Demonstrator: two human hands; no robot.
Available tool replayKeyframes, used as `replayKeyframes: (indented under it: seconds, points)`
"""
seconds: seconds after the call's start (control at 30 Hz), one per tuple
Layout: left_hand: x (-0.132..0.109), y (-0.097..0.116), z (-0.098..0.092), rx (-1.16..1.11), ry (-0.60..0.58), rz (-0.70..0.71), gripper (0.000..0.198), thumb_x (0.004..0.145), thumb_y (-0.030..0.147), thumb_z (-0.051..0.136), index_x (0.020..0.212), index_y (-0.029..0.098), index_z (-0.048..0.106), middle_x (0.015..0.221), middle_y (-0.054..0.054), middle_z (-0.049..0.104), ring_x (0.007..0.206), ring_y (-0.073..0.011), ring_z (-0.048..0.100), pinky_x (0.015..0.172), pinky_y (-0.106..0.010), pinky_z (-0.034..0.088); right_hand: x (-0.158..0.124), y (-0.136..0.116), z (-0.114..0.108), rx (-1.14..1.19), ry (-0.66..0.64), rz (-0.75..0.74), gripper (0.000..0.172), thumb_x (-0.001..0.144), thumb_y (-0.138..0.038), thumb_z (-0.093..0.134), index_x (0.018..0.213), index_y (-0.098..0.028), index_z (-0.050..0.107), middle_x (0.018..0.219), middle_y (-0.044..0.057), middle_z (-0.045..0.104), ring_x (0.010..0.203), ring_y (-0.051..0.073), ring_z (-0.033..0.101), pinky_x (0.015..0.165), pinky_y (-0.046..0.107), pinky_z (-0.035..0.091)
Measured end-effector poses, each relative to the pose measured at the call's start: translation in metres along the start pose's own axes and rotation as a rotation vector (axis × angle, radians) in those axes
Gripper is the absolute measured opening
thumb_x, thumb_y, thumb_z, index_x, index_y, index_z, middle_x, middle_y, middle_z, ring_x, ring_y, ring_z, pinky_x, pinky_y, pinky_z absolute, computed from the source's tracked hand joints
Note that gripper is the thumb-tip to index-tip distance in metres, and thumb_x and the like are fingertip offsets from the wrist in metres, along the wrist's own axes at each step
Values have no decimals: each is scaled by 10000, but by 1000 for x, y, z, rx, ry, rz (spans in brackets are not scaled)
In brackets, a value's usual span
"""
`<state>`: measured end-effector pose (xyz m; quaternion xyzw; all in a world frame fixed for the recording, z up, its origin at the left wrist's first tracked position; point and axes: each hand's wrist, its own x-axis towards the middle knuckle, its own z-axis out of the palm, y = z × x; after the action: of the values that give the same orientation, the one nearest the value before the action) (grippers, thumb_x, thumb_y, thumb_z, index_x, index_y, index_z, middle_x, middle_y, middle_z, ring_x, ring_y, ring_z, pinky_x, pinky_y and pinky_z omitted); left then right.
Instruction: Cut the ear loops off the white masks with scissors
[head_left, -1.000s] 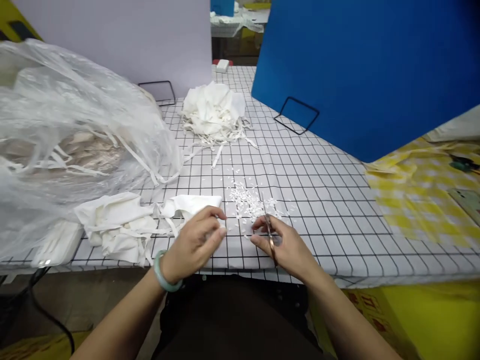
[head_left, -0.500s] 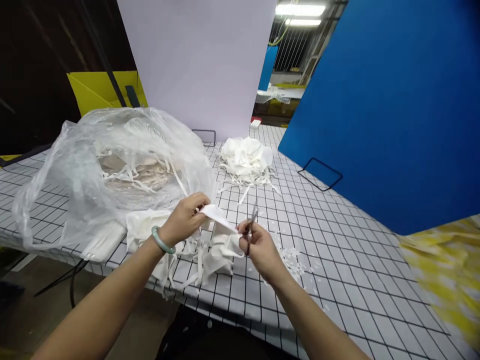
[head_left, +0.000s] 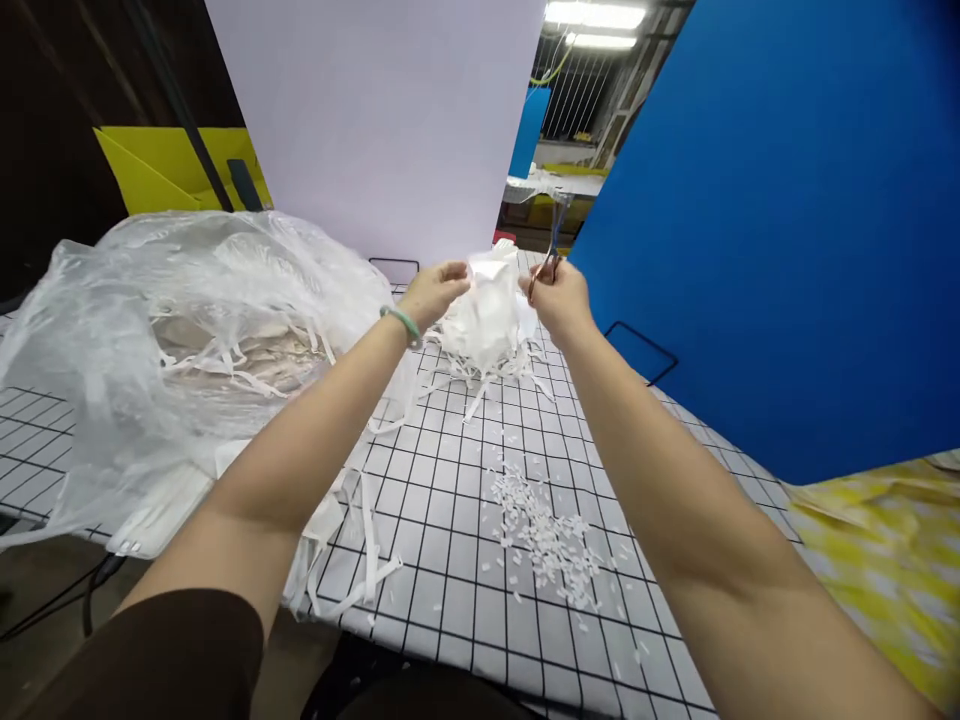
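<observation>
My left hand, with a green bangle at its wrist, reaches over the table. Its fingers are stretched out at the left edge of a white fabric piece; no firm grip shows. That piece hangs or lies, slightly blurred, over a pile of white fabric pieces with loose straps. My right hand is closed on scissors, blades pointing up and away. Its fingertips are near the fabric's right edge; whether they touch is unclear. More white strapped fabric lies near the front edge, partly behind my left forearm.
A clear plastic bag with white strapped pieces inside stands on the left. Small white clippings are scattered over the checked tablecloth. Blue and pale panels border the back. Yellow checked cloth lies right.
Both hands have moved forward, from the near part of the table to the pile at the back. The white fabric piece has gone with them. The scissors stay in my right hand.
</observation>
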<state>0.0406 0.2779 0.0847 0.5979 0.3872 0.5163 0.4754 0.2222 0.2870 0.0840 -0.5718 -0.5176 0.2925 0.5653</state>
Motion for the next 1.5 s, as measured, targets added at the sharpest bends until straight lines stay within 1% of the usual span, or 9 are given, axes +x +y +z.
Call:
replayKeyframes:
  seconds: [0.13,0.3,0.43,0.6,0.87,1.07,1.2,1.37,1.5]
  points:
    - [-99,-49,14,28,-110,-200,530,877,370,734,1344,187,563,1502,-196,505,1295,-337,571,1021,-491,536,-101,40,-3,-123,-376,135,82,695,-203,692,731,-184,620,639,0,623,573,157,584,526,284,436]
    - [-210,-83,51,116,-54,-195,323,1002,287,430,1233,139,602,1196,-156,695,1116,-278,676,974,-468,571,-231,63,-11,-259,-611,146,74,671,-210,627,745,-208,632,622,-11,630,568,167,564,530,284,410]
    - [-251,-81,45,341,-48,-48,313,1013,282,392,1184,154,620,1239,-135,680,1215,-258,626,1081,-457,512,-268,73,-16,-414,-575,-3,51,706,-255,587,753,-234,584,670,4,598,664,203,562,582,303,414]
    - [-282,-67,-18,666,166,49,363,933,397,605,1188,138,611,1251,-156,656,1235,-303,579,1078,-508,479,-263,78,27,-415,-543,14,226,742,-359,697,881,-245,560,937,61,684,882,266,586,714,361,445]
    - [-304,-73,-57,474,312,-182,227,939,304,541,770,166,603,691,-6,588,646,-145,583,607,-253,504,-243,70,134,-180,-661,131,190,716,-147,670,779,-235,513,746,-10,615,770,198,577,778,364,464]
    - [-299,-83,-61,673,536,-36,335,864,284,690,1170,189,593,1264,-134,540,1178,-297,534,986,-487,495,-244,47,45,99,-741,381,265,715,-269,748,862,-213,534,800,-18,620,669,136,580,660,306,503]
    - [-237,-76,-94,979,160,15,269,823,76,655,1058,207,674,1267,-140,564,1239,-350,468,1041,-599,428,-250,32,-12,397,-655,555,368,638,-258,851,858,-223,558,765,-33,608,643,128,569,653,305,507]
    - [-162,-42,-100,971,-23,19,266,725,40,724,952,177,703,1080,-103,639,1097,-310,545,1023,-538,442,-267,35,-10,594,-484,703,412,567,-226,901,819,-231,575,755,-44,602,662,131,586,698,311,539]
    - [-208,-20,-54,782,-254,29,170,916,291,641,798,169,653,808,-47,609,802,-211,567,791,-381,507,-288,41,2,702,-312,744,448,551,-261,928,821,-238,571,754,-50,598,671,131,591,720,306,546]
